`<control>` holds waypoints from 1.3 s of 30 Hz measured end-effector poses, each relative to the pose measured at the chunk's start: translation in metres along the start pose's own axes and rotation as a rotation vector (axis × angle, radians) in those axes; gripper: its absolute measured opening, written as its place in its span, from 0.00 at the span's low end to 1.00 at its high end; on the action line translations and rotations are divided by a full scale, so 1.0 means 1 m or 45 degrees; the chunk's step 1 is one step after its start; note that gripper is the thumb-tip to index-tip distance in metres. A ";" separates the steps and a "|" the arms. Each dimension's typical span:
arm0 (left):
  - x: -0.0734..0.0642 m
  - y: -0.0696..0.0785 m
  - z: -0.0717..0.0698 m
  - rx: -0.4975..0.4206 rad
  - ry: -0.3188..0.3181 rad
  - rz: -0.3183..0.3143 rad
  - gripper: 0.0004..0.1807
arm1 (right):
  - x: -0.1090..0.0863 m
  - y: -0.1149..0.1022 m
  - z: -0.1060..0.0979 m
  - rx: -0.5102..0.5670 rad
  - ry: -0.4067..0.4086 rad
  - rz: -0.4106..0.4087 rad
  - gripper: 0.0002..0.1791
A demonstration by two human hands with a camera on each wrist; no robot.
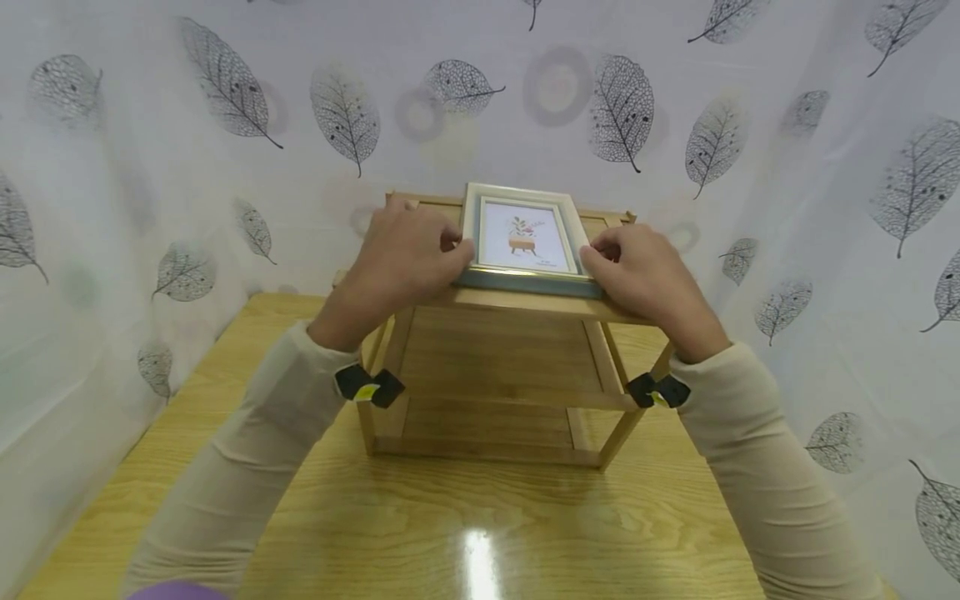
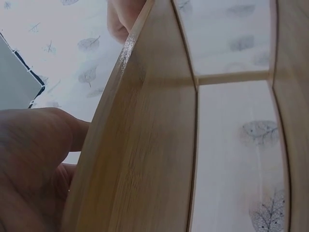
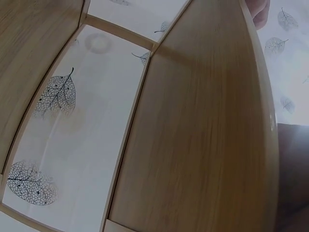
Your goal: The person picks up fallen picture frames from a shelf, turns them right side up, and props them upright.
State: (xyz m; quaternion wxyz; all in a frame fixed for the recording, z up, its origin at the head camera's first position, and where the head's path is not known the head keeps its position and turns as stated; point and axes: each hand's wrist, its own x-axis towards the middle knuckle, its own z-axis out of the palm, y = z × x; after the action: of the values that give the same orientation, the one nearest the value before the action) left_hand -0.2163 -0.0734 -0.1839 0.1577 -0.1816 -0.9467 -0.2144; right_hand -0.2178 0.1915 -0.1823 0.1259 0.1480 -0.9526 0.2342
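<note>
A picture frame with a cream and grey-blue border lies on the top board of a wooden shelf rack. Its print shows a flowering plant on a small stool. My left hand holds the frame's left side, thumb at the near corner and fingers curled. On the opposite side, my right hand grips the frame in the same way. Both wrist views look under the top board; the frame is hidden there, with the left hand beside the board's edge in the left wrist view.
The rack has lower shelves and stands on a wood-grain table. Behind it hangs a pale curtain printed with grey leaves. A purple object shows at the bottom left edge.
</note>
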 end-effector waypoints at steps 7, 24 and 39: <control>-0.001 -0.001 -0.001 -0.023 0.009 0.031 0.17 | 0.000 -0.002 0.001 -0.052 0.074 -0.023 0.19; -0.001 0.003 -0.001 -0.047 0.110 0.034 0.15 | -0.002 -0.008 0.004 0.017 0.280 0.006 0.17; -0.002 0.006 0.000 -0.102 0.246 0.034 0.11 | -0.001 -0.012 0.005 0.127 0.405 0.020 0.16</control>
State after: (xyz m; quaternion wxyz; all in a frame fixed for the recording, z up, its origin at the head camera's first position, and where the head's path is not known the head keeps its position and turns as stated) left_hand -0.2120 -0.0690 -0.1827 0.2436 -0.1791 -0.9152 -0.2665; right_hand -0.2135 0.1790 -0.1817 0.2659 0.1077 -0.9089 0.3026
